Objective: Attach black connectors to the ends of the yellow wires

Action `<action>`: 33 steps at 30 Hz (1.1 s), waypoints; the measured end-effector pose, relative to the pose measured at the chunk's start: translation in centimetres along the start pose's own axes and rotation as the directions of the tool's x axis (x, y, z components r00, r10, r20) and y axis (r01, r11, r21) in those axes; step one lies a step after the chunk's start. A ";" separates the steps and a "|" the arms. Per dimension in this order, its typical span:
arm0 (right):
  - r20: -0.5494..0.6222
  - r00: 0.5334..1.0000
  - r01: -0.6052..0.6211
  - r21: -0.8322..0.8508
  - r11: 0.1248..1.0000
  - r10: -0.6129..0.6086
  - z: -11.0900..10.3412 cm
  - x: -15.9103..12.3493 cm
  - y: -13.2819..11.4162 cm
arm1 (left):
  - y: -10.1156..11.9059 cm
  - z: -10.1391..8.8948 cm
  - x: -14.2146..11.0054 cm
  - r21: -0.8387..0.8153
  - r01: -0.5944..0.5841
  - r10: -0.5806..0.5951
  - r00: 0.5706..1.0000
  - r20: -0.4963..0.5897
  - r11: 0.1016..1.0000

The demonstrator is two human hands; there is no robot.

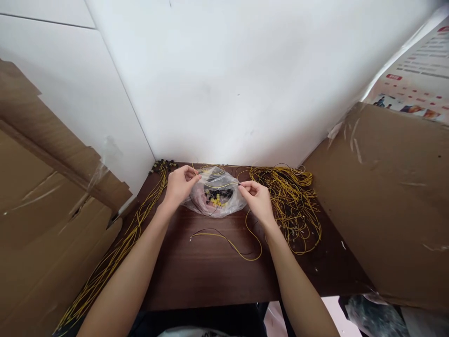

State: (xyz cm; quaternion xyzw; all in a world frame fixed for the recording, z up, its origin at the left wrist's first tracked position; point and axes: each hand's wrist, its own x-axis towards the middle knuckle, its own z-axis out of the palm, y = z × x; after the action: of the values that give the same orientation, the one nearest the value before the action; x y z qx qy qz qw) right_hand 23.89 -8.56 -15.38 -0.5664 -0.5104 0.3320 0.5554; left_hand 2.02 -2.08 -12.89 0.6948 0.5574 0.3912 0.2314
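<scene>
Over the clear plastic bag [233,205], my left hand [179,188] pinches a thin yellow wire [224,186] between thumb and fingers. The wire stretches across to my right hand [258,200], whose fingertips are closed on it beside a small black piece [240,184]; the exact kind of that piece is too small to tell. Small black and yellow parts [217,199] lie inside the bag's open mouth. Below the bag, a loose yellow wire [257,255] curves over the table along with a dark wire [224,238], their ends at the left.
A tangled heap of yellow and dark wires [294,206] lies on the dark wooden table [210,285] at right. Long yellow wires [136,229] with black ends [163,164] run along the left. Cardboard walls [379,187] flank both sides; a white wall [224,93] stands behind.
</scene>
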 end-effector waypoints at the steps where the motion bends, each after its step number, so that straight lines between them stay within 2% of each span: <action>1: 0.003 1.000 0.009 -0.011 1.000 -0.009 0.1 0.0 0.0 | -0.3 0.1 -0.1 -0.039 0.016 -0.015 1.000 0.023 0.999; 3: 0.002 0.999 0.033 -0.037 0.999 -0.033 0.2 -0.2 -0.1 | -0.6 0.1 -0.3 -0.062 0.036 -0.035 0.999 0.006 0.997; 4: -0.002 0.999 0.048 -0.054 0.997 -0.048 0.3 -0.3 -0.2 | -0.6 0.1 -0.4 -0.053 0.032 -0.034 0.998 -0.044 0.998; 6: -0.020 0.996 0.085 -0.100 0.991 -0.087 0.4 -0.5 -0.5 | -0.1 0.0 -0.8 -0.004 -0.027 0.025 0.976 -0.218 1.000; 8: -0.039 0.988 0.144 -0.170 0.975 -0.152 0.6 -0.8 -0.9 | 0.7 0.0 -1.4 0.085 -0.158 0.179 0.901 -0.394 0.984; 9: -0.041 0.980 0.183 -0.210 0.960 -0.196 0.8 -1.0 -1.0 | 1.2 0.1 -1.8 0.141 -0.241 0.279 0.854 -0.440 0.960; 11: -0.023 0.957 0.271 -0.284 0.920 -0.289 1.1 -1.3 -1.1 | 2.0 0.5 -2.7 0.245 -0.404 0.472 0.775 -0.421 0.881; 13: 0.016 0.932 0.347 -0.332 0.877 -0.363 1.4 -1.6 -1.0 | 2.6 1.2 -3.5 0.305 -0.529 0.607 0.735 -0.302 0.792; 15: 0.055 0.913 0.397 -0.351 0.848 -0.405 1.7 -1.9 -0.9 | 2.9 2.0 -4.2 0.304 -0.597 0.657 0.737 -0.158 0.743; 17: 0.080 0.903 0.422 -0.345 0.838 -0.422 2.0 -2.1 -0.8 | 2.9 2.7 -4.7 0.270 -0.608 0.643 0.763 -0.058 0.747; 22: 0.100 0.924 0.382 -0.312 0.870 -0.369 2.4 -2.5 -1.2 | 2.2 3.4 -4.7 0.186 -0.542 0.548 0.836 0.019 0.820; 27: 0.075 0.955 0.297 -0.267 0.917 -0.287 2.6 -2.6 -1.5 | 1.9 2.7 -4.3 0.244 -0.505 0.520 0.854 0.004 0.828; 33: 0.017 0.983 0.184 -0.168 0.969 -0.184 2.2 -2.3 -1.3 | 0.9 1.2 -3.2 0.361 -0.372 0.445 0.884 -0.143 0.855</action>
State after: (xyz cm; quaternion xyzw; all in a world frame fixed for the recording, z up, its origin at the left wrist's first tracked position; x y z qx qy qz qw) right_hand 20.95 -10.27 -14.91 -0.5613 -0.5872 0.2351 0.5337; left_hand 3.27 -5.21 -13.84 0.7781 0.4746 0.4097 -0.0383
